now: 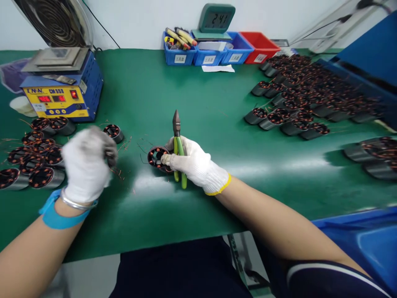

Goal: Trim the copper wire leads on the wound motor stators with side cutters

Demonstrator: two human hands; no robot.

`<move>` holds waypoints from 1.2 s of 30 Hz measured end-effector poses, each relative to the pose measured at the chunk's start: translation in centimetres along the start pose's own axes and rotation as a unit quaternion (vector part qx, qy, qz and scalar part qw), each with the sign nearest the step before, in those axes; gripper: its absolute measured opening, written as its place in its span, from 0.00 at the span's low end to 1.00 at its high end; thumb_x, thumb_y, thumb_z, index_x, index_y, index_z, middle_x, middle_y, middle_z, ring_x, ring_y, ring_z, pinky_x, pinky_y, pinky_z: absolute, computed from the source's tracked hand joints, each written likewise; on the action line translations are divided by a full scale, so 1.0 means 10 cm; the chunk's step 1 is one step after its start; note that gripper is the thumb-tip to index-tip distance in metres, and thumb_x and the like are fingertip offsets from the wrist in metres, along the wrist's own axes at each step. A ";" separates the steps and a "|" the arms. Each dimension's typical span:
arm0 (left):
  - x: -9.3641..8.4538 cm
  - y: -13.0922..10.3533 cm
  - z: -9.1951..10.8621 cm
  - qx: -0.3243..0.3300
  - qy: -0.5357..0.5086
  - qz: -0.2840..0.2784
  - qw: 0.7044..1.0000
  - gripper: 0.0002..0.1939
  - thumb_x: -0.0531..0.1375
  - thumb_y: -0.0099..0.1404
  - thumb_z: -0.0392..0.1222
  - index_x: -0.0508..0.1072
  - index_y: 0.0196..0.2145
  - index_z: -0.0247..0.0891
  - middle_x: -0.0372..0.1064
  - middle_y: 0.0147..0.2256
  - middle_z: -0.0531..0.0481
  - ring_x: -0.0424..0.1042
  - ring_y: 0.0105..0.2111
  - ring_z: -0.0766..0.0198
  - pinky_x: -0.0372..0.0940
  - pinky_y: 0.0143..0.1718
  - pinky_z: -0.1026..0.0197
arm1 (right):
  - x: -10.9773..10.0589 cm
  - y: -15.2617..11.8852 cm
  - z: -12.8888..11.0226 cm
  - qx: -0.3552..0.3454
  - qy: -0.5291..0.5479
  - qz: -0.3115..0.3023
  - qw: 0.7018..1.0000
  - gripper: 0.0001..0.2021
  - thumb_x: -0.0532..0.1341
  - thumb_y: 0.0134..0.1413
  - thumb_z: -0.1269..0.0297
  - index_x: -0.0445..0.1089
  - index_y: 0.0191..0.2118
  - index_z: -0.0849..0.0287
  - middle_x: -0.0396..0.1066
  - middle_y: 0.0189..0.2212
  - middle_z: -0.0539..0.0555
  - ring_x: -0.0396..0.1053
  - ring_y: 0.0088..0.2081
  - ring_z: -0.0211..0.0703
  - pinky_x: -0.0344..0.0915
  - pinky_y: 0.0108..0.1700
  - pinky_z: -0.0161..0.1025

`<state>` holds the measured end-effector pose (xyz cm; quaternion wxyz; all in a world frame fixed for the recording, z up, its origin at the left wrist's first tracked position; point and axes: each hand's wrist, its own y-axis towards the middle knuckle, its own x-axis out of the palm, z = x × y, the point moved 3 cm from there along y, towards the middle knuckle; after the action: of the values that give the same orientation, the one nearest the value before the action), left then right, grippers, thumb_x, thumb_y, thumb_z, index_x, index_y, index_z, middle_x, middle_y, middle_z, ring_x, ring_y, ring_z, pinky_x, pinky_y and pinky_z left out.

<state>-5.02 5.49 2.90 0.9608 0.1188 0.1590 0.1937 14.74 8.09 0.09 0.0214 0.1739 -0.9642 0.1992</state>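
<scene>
My right hand (198, 161), in a white knit glove with a yellow cuff, is closed around green-handled cutting pliers (176, 124), jaws pointing away from me. The same hand grips a motor stator (152, 157) with copper windings, its thumb at the open bore. Thin wire ends stick out on the stator's left. My left hand (87, 161), also gloved, is smeared by motion, so its fingers are unclear. It is over the table beside a group of stators (46, 177) on the left. A single stator (113, 132) stands just behind it.
Wire clippings (125, 142) lie between my hands. A blue-and-yellow CM558 machine (57, 99) stands back left, with a round fan grille (54, 18) above. Blue bins (180, 59), a red bin (260, 49) and a clock (217, 18) line the back. Many stators (291, 128) crowd the right.
</scene>
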 end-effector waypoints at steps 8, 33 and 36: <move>0.04 -0.06 0.05 -0.125 -0.080 -0.005 0.989 0.19 0.58 0.64 0.50 0.59 0.20 0.41 0.54 0.17 0.58 0.55 0.16 0.71 0.53 0.18 0.63 | 0.09 -0.08 -0.01 0.060 0.004 -0.018 0.998 0.15 0.69 0.42 0.68 0.60 0.31 0.57 0.67 0.19 0.42 0.65 0.19 0.32 0.63 0.20 0.31; 0.20 -0.01 -0.29 -0.245 0.018 -0.363 0.899 0.16 0.65 0.55 0.49 0.79 0.40 0.39 0.79 0.40 0.45 0.76 0.41 0.52 0.71 0.40 0.55 | 0.19 -0.27 0.12 -0.389 -0.535 -0.206 0.722 0.16 0.56 0.55 0.69 0.66 0.50 0.62 0.67 0.56 0.62 0.71 0.47 0.50 0.69 0.42 0.43; 0.28 -0.02 -0.25 -0.199 0.059 -0.357 0.911 0.13 0.64 0.58 0.51 0.79 0.33 0.39 0.79 0.36 0.48 0.75 0.38 0.56 0.70 0.39 0.58 | 0.24 -0.28 0.11 -0.384 -0.549 -0.208 0.712 0.16 0.56 0.56 0.68 0.67 0.50 0.61 0.68 0.54 0.60 0.70 0.45 0.48 0.67 0.40 0.42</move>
<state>-3.39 6.93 -0.19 0.9584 -0.1515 0.2053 -0.1282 13.51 4.52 0.40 -0.4061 0.4259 -0.7388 -0.3284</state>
